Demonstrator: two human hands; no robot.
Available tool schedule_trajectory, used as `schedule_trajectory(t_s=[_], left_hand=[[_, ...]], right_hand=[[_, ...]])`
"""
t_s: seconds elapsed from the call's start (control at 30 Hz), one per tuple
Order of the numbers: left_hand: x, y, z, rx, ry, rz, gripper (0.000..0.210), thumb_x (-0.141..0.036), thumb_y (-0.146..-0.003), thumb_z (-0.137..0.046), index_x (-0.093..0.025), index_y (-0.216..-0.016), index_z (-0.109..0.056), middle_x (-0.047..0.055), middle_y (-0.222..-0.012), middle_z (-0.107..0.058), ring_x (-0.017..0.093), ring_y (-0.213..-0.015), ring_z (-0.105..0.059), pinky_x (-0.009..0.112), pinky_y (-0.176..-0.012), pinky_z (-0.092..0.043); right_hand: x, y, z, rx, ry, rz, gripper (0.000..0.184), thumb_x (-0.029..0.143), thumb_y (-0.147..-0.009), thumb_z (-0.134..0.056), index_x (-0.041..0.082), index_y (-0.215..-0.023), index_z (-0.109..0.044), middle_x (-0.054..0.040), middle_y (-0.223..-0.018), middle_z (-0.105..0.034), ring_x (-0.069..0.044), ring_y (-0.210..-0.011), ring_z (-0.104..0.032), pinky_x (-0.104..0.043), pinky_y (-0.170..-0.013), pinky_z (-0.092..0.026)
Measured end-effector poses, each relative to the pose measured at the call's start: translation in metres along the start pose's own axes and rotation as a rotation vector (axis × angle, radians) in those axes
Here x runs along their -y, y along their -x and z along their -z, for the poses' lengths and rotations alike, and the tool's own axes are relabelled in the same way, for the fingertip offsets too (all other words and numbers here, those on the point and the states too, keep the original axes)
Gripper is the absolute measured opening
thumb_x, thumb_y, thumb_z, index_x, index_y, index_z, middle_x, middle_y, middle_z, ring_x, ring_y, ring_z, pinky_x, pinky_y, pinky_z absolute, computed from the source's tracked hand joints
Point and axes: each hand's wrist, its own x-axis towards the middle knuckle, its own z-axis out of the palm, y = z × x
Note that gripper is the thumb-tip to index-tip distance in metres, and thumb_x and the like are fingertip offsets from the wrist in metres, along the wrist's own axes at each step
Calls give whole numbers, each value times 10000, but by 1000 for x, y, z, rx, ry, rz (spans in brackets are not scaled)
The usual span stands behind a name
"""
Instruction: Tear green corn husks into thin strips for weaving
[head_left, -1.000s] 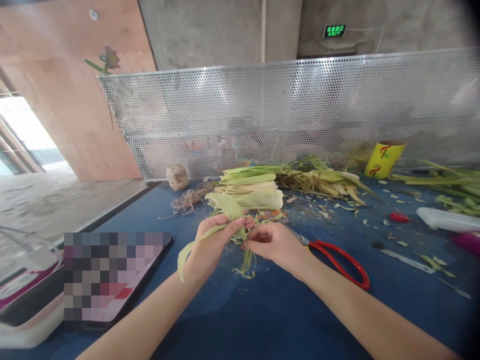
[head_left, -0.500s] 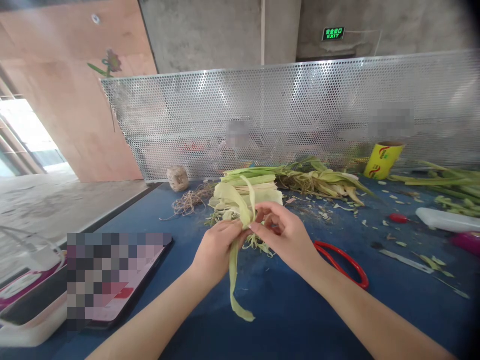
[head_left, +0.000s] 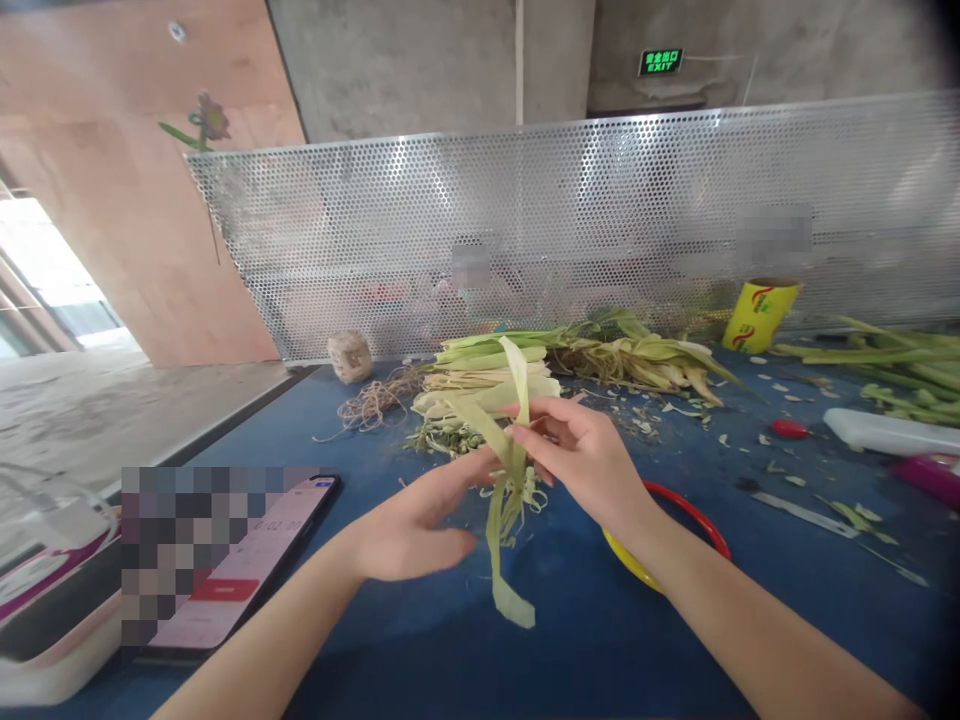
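Pale green strips of corn husk [head_left: 515,525] cross each other in front of me, one tail hanging down and two ends sticking up. My right hand [head_left: 592,455] pinches them where they cross, between thumb and fingers. My left hand [head_left: 412,520] is open, its thumb apart and its fingers reaching behind the strips; the fingertips are partly hidden. A stack of flat husk pieces [head_left: 450,402] lies just beyond the hands. Under my right forearm rests a red and yellow ring [head_left: 697,512], partly covered by the arm.
Tangled twine [head_left: 379,400] and a whitish lump [head_left: 349,357] lie at the back left. A phone [head_left: 225,600] is at the left. A yellow roll [head_left: 761,315], a thin blade [head_left: 806,515] and husk scraps are on the right. A perforated metal screen [head_left: 420,220] stands behind.
My left hand has let go of the husk strips and opened, moving left and down. The right hand keeps its pinch, and the crossed strips have turned. More of the ring's yellow side now shows.
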Motion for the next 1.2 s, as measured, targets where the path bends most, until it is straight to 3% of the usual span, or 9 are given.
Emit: schedule_trajectory(t_s=[0.13, 0.33, 0.57, 0.67, 0.77, 0.87, 0.97, 1.07, 1.2], left_hand=[[-2, -11, -7, -130, 250, 130, 293, -280, -836, -445, -219, -1079, -598, 56, -1060, -640, 210, -982, -583, 332, -858, -459], [5, -17, -6, -339, 397, 300, 345, -421, -819, -453, -154, -850, -668, 68, -827, -675, 195, -772, -615, 285, -650, -495], [5, -16, -5, -267, 506, 306, 491, -562, -779, -421, -129, -856, -640, 36, -604, -613, 127, -535, -552, 208, -478, -367], [2, -19, -6, -282, 737, 300, 582, -595, -823, -231, -164, -1052, -548, 37, -682, -609, 118, -493, -537, 197, -413, -319], [0, -20, -5, -312, 853, 247, 444, -500, -853, -280, -211, -1147, -446, 53, -804, -626, 160, -567, -586, 200, -398, -343], [-2, -17, -3, -307, 872, 112, 571, -591, -804, -281, -250, -1256, -353, 95, -960, -629, 202, -643, -605, 234, -416, -395], [-3, -11, 1, -295, 719, -10, 771, -727, -687, -323, -273, -1309, -336, 113, -1157, -564, 249, -788, -603, 295, -515, -468], [-3, -4, 4, -211, 414, -60, 676, -477, -683, -608, -329, -1298, -369, 52, -1303, -463, 282, -1042, -523, 355, -769, -482], [1, -3, 1, -193, 222, -72, 550, -226, -796, -518, -359, -1302, -347, 43, -1330, -430, 223, -1048, -521, 351, -832, -465]], right_hand=[[3, 3, -1, 50, -57, 55, 208, 299, -774, -556, 194, -938, -632, -7, -708, -585, -87, -500, -527, -234, -473, -470], [3, 5, 3, 112, 145, 307, 135, 249, -808, -524, 197, -843, -644, -30, -792, -600, -88, -581, -511, -216, -511, -441], [5, 6, 5, 264, 110, 356, 154, 201, -823, -504, 238, -891, -637, -27, -885, -598, -105, -707, -544, -216, -572, -445], [5, 6, 5, 278, -29, 280, 166, 222, -829, -503, 257, -923, -636, -15, -847, -597, -90, -664, -525, -211, -559, -436], [2, 4, 5, 238, -159, 223, 167, 253, -827, -511, 248, -946, -629, -13, -809, -577, -78, -590, -478, -224, -527, -414], [0, 1, 6, 167, -190, 182, 163, 287, -827, -504, 231, -934, -614, -13, -814, -558, -73, -557, -457, -231, -500, -398], [-1, -3, 8, 61, -169, 118, 162, 314, -827, -500, 222, -924, -590, 7, -731, -531, -59, -505, -425, -212, -454, -376], [-2, -6, 10, -8, -169, 47, 210, 344, -816, -509, 223, -976, -571, 37, -608, -454, -58, -466, -395, -178, -383, -329], [-6, -8, 10, 9, -213, 15, 234, 360, -799, -525, 222, -982, -571, 17, -675, -477, -77, -540, -473, -160, -365, -351]])
